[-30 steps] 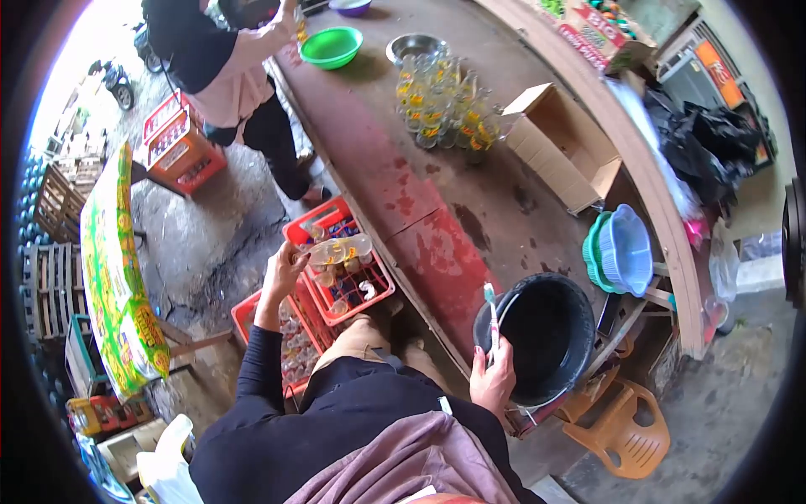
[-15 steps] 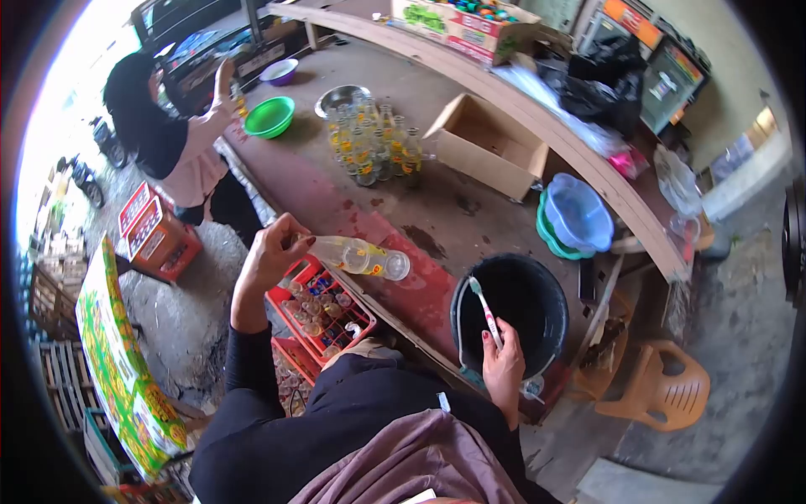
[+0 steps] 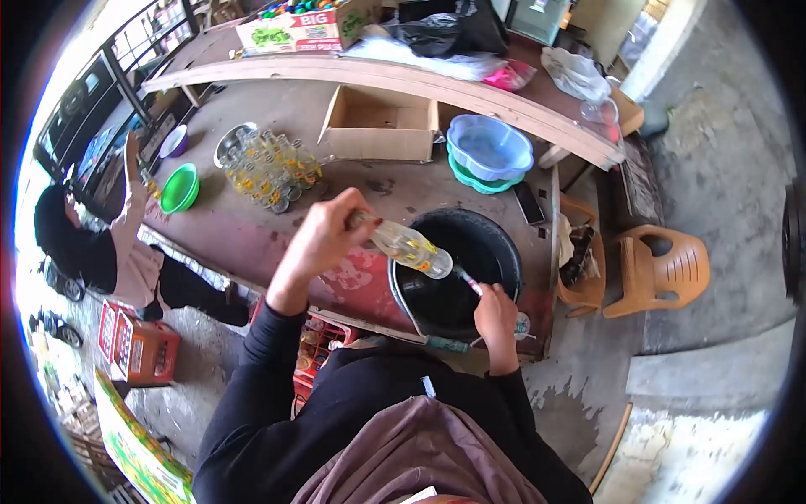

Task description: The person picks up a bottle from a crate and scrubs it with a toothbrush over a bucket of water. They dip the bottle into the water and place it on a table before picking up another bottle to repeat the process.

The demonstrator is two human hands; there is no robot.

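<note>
My left hand (image 3: pixel 329 233) is closed around the neck of a clear glass bottle (image 3: pixel 409 247) with yellow print, tilted so its base points right and down over a black bucket (image 3: pixel 409 294). In my right hand (image 3: pixel 496 317) is a toothbrush (image 3: pixel 468 280), gripped by its handle at the bucket's right side. The brush head is right at the bottle's base in this view. Dark liquid shows inside the bucket, which stands at the near edge of the reddish table (image 3: pixel 252 239).
Several similar bottles (image 3: pixel 273 172) stand beyond, beside a green basin (image 3: pixel 179 188) and a cardboard box (image 3: pixel 378 139). Blue basins (image 3: pixel 489 144) and a phone (image 3: pixel 529 203) lie to the right. Another person (image 3: pixel 113 244) works at the far left. A red crate (image 3: pixel 315 353) sits below the table edge.
My left hand has carried the bottle right, from beside the crate to over the bucket. The toothbrush has tipped toward the bottle's base. My view has turned to the right.
</note>
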